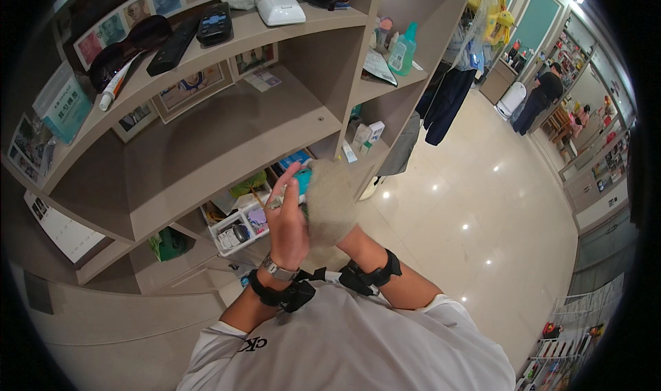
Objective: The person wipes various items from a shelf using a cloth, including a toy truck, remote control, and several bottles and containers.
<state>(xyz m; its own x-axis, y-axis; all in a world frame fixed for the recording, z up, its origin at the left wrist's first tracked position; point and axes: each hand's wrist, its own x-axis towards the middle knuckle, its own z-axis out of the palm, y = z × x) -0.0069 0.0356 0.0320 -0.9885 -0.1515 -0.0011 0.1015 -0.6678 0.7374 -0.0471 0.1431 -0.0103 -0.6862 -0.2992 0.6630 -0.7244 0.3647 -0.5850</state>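
Observation:
My left hand [287,225], with a metal watch on the wrist, is raised edge-on in front of the shelf unit, fingers pointing up. Its palm side is mostly hidden. A beige cloth mitt [333,205] covers my right hand, so its fingers do not show. Between the two hands a turquoise object [302,180] shows in part; which hand touches it, I cannot tell. Just behind my left hand sits a white divided organizer tray [225,250] holding small items, among them a purple one [257,219].
The curved upper shelf [206,63] holds sunglasses [129,45], remote controls [215,24] and a tube [119,83]. A green bottle [404,50] and small boxes [376,131] occupy side shelves. Clothes [446,104] hang beyond. A person [545,96] stands farther off on the tiled floor [454,200].

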